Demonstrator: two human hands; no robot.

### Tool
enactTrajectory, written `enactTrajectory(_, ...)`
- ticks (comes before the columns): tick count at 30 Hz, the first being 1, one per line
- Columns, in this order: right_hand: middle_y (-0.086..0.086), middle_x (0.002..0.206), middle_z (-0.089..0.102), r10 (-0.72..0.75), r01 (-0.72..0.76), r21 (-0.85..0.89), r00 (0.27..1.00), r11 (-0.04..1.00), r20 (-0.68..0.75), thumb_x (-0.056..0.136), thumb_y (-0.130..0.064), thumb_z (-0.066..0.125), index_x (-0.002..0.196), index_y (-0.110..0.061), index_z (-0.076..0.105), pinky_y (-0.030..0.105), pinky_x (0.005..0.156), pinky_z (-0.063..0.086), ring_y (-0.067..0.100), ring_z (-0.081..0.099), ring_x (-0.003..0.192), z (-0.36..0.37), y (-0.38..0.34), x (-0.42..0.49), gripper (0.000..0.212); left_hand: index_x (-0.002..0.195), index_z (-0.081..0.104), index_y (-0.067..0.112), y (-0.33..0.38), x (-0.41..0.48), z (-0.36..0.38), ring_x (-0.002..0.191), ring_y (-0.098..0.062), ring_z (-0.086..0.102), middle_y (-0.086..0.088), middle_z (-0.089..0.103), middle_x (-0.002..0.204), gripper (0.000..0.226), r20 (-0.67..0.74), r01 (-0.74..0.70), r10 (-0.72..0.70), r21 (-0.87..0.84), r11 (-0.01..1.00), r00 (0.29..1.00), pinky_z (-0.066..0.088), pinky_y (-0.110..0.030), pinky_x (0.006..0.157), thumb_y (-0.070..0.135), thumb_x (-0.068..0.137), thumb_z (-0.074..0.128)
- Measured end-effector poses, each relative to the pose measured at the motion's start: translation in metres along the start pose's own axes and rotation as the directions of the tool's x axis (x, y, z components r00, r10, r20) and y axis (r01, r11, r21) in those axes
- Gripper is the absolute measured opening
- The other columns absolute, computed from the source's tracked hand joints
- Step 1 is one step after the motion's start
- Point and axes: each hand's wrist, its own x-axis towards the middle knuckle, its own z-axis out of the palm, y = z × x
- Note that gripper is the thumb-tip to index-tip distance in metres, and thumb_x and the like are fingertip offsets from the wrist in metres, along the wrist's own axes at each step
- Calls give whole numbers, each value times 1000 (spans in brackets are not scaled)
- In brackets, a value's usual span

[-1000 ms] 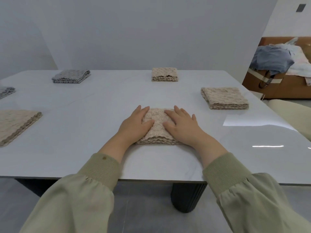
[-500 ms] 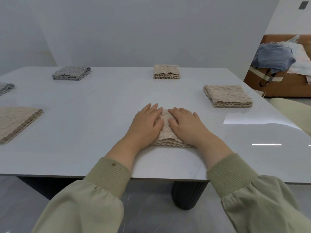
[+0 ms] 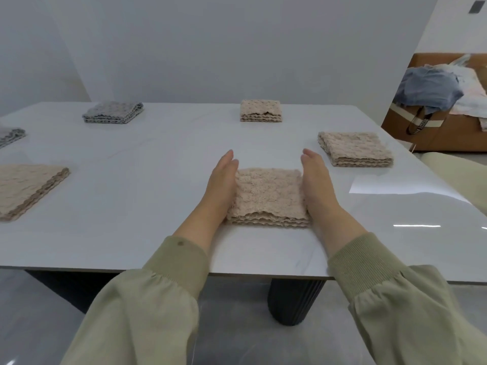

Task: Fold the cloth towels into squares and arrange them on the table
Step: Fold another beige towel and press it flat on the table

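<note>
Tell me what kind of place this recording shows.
Probably a home dining or living area: a large pale table set with folded towels, and a brown sofa heaped with clothes.

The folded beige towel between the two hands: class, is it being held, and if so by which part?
Not gripped: the left hand and right hand, open with fingers straight, press against the folded beige towel's left and right edges.

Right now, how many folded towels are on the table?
6: between the hands, right, far centre, far left grey, left edge grey, near left beige. Others may lie outside view.
</note>
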Motion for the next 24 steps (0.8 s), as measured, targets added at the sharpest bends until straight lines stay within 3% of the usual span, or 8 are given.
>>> enactTrajectory(3,-5,122,48,97,-98,38,994,994,44,81,-55,38,138,-16,42,35,109,29,15,42,115,1,-1,1,69,147,28,18,0,0,9,141,-10,23,6,26,154,46,-20,34,-34,-7,999,999,18,-22,108,26,102,29)
enactTrajectory(5,-5,128,46,44,-39,-51,995,998,95,94,-43,36,140,-15,41,31,111,25,12,39,122,2,0,0,54,140,40,22,2,2,12,135,-12,32,9,39,145,39,-14,71,-71,7,997,997,24,-23,106,26,102,30)
enactTrajectory(7,-3,142,42,-19,33,-103,991,994,130,101,-31,33,142,-14,39,23,105,22,11,35,132,3,1,-1,45,112,54,33,3,1,9,119,-11,42,19,52,119,25,0,73,-73,9,997,997,34,-15,91,25,101,32)
enactTrajectory(13,6,139,47,-31,22,-163,998,986,-57,100,-20,33,136,-9,47,25,104,28,18,41,129,-4,2,11,40,143,37,16,-3,8,1,137,-11,31,4,36,149,45,-174,44,-63,-111,993,983,22,-27,113,24,100,38)
enactTrajectory(15,4,134,49,-3,-1,-107,999,994,-44,99,-25,34,135,-10,48,33,109,30,20,42,129,-5,4,11,41,143,38,17,-6,11,-1,136,-12,33,3,36,149,45,-176,62,-92,-171,983,980,23,-32,115,25,99,41)
enactTrajectory(18,1,138,46,-50,58,-152,997,987,54,100,-26,35,138,-11,44,24,105,26,16,38,131,-1,6,8,42,142,38,22,-10,14,1,135,-12,36,5,38,148,46,-85,111,-124,-149,983,989,27,-37,114,30,97,43)
enactTrajectory(21,3,139,48,-57,60,-118,998,991,29,100,-26,36,135,-9,48,29,110,28,17,41,130,-2,8,12,41,141,40,19,-7,13,0,134,-11,36,5,40,146,44,-181,46,-82,-196,979,980,26,-34,115,28,98,42)
enactTrajectory(24,2,135,52,-8,8,-26,1000,1000,-9,97,-30,40,128,-12,54,38,110,32,15,45,126,-5,8,17,38,139,43,17,4,-5,-1,124,-3,41,7,44,142,40,-347,-62,-54,-315,947,936,32,-19,103,20,99,40)
